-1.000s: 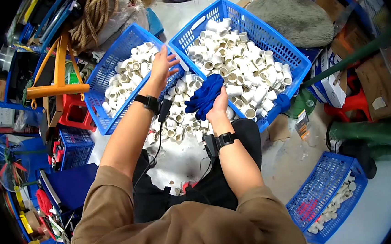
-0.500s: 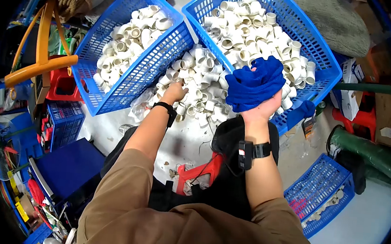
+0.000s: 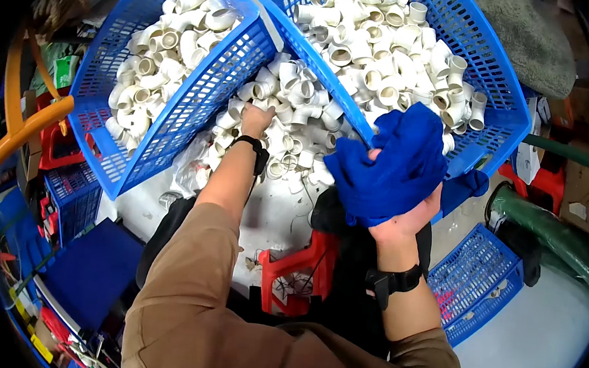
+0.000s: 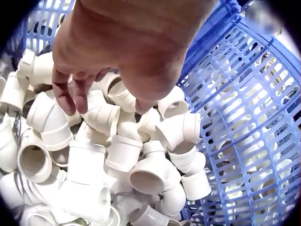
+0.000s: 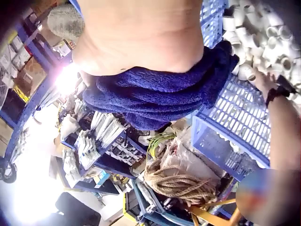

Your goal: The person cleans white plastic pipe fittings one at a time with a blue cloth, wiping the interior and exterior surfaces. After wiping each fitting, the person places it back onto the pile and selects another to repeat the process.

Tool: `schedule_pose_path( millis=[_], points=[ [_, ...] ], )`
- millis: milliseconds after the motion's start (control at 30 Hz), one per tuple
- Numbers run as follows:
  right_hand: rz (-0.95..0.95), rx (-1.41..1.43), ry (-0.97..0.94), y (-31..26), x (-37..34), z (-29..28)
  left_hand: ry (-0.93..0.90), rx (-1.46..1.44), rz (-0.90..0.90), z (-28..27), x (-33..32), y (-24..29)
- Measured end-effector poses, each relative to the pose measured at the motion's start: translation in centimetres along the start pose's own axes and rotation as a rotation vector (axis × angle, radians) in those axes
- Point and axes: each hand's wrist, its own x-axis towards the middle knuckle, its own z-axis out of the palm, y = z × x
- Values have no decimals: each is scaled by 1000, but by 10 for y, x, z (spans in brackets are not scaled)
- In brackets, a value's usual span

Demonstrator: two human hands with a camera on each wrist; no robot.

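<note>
White plastic pipe fittings (image 3: 305,114) lie heaped on the floor between two blue baskets. My left hand (image 3: 256,120) reaches down onto this heap. In the left wrist view its fingers (image 4: 81,96) point downward and stand apart from the thumb, with a pipe elbow (image 4: 101,115) below the gap. My right hand (image 3: 413,217) grips a bunched blue cloth (image 3: 396,164), held up in front of the right basket. A fingertip pokes out at the cloth's left side; its other fingers are hidden by the cloth. In the right wrist view the cloth (image 5: 150,96) hangs in folds below the hand.
The left basket (image 3: 192,117) and the larger right basket (image 3: 504,69) both hold many white fittings. A red stool (image 3: 298,267) stands between the legs. An orange metal frame (image 3: 32,129) is at left, a smaller blue basket (image 3: 474,274) at right.
The left hand has come down from above the left basket's edge onto the floor heap. The right hand has lifted the blue cloth nearer the head, and the view has tilted closer.
</note>
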Motion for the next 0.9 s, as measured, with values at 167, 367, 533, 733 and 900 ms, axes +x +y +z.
schedule_pose_path(
  millis=[167, 367, 533, 733, 900],
  points=[
    [25, -281, 11, 15, -2, -12, 86, 112, -96, 10, 4, 9],
    [53, -427, 110, 28, -3, -5, 235, -11, 64, -12, -43, 3],
    [-157, -1338, 134, 47, 3, 7, 231, -637, 712, -60, -134, 3],
    [-525, -1850, -285, 61, -10, 24, 217, -538, 1128, -162, -271, 49],
    [-761, -2100, -55, 59, -33, 47, 306, -397, 1190, -192, -315, 53]
  ],
)
